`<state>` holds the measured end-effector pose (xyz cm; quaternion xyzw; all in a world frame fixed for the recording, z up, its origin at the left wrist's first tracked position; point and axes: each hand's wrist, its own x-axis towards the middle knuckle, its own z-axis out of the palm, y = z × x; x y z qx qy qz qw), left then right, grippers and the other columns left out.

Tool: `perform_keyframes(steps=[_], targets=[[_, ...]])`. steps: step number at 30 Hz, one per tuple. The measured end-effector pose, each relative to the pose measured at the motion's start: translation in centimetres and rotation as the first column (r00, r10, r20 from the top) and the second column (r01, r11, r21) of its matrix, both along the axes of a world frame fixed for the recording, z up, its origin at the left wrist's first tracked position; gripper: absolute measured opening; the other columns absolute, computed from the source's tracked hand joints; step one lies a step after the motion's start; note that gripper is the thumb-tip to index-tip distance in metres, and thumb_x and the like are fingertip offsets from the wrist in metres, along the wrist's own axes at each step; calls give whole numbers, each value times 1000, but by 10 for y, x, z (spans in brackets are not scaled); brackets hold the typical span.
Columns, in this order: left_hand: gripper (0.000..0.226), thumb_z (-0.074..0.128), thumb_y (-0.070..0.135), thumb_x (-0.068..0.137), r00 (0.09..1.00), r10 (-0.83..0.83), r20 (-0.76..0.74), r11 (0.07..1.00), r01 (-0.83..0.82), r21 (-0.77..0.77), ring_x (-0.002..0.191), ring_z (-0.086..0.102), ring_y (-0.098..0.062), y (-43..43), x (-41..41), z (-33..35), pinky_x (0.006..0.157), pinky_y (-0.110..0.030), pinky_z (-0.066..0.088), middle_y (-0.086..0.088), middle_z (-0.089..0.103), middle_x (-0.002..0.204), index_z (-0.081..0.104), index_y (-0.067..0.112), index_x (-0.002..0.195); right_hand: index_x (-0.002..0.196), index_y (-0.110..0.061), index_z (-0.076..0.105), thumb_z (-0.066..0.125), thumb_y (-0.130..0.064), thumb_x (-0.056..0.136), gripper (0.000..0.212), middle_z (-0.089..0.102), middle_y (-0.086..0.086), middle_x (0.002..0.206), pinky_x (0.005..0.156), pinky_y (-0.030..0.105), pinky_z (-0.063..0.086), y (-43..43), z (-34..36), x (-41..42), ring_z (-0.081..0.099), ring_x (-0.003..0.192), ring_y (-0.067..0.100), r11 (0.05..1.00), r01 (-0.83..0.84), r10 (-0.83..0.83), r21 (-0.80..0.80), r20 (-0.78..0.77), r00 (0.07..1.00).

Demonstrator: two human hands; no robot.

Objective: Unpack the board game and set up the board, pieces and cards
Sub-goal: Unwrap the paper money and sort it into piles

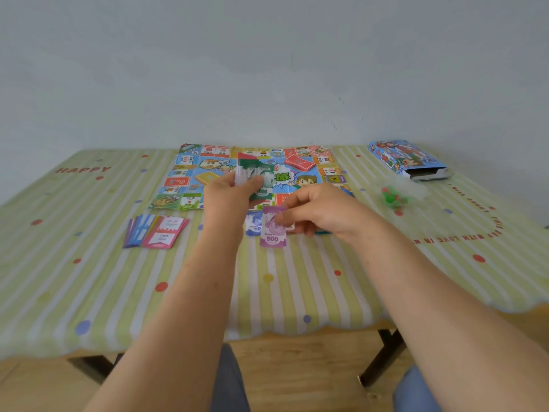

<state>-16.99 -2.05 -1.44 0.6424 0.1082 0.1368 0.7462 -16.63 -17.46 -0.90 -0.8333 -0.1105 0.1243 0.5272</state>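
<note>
L hand [227,196] grips notes [260,178], R hand [322,212] pinches 500 note [272,237].

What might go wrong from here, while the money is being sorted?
1. The right hand pinches the purple 500 note close beside the blue note, so the piles may mix.
2. The left hand grips a loose money stack near the board; notes might slip onto the red card deck.
</note>
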Motion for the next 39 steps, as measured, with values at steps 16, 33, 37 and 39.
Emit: perform_keyframes(steps=[16,33,37,39], targets=[[5,69,5,84,999,3,-32,999,-4,-37,62,70,-7,17,-10,-9,57,-16,54,-1,72,79,69,9,83,81,-11,70,79,-15,74,12,65,2,60,48,22,45,36,-21,-14,57,46,13,933,-37,82,-357,111,990],[4,72,8,83,996,-73,-42,997,74,30,74,71,-15,14,-4,-9,61,-20,57,-5,73,84,69,11,82,86,-14,65,71,-17,83,8,62,1,64,44,24,41,21,-17,-8,54,48,13,997,72,-66,-40,120,991],[5,74,11,82,991,-124,-49,991,126,42,67,70,-14,10,-2,-11,60,-19,56,-4,74,85,70,11,85,80,-13,64,70,-16,85,8,62,-2,61,42,18,40,13,-17,1,53,47,7,956,221,-257,193,186,948],[5,74,12,81,990,-130,-59,990,133,55,64,68,-13,10,-2,-15,61,-20,57,-4,74,85,71,12,86,84,-7,65,69,-16,87,10,59,-2,58,43,22,42,10,-22,2,54,49,10,933,227,-273,278,142,951]])
